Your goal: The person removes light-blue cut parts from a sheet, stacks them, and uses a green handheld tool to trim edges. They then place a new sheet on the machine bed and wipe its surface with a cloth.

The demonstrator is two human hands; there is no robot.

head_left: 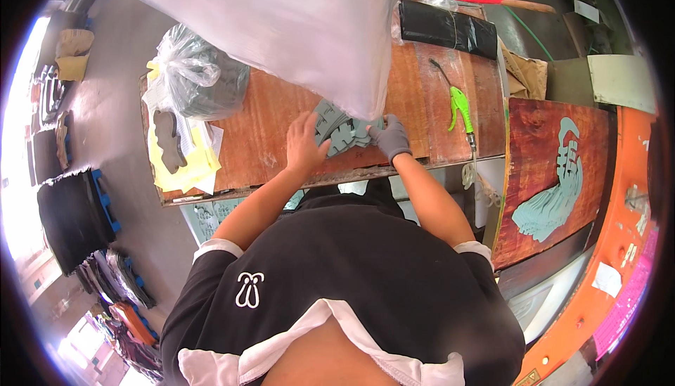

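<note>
A pile of grey-green flat cut-out pieces (340, 135) with notched edges lies on the wooden table (274, 115) in front of me. My left hand (305, 141) is bare and rests against the pile's left side, its fingers stretched out and somewhat apart. At the right end of the pile, my right hand (391, 138) wears a grey glove that leaves the fingertips bare. Its thumb and fingers pinch the edge of some pieces. A large whitish plastic sheet or bag (295, 27) hangs over the far side and hides part of the table behind the pile.
A tied clear bag (200, 73) stands left, near yellow sheets (186, 164) and a dark cut-out (167, 140). Right lie a green air blow gun (460, 110) and a black wrapped bundle (450, 29). A side board holds fanned grey-green pieces (555, 200).
</note>
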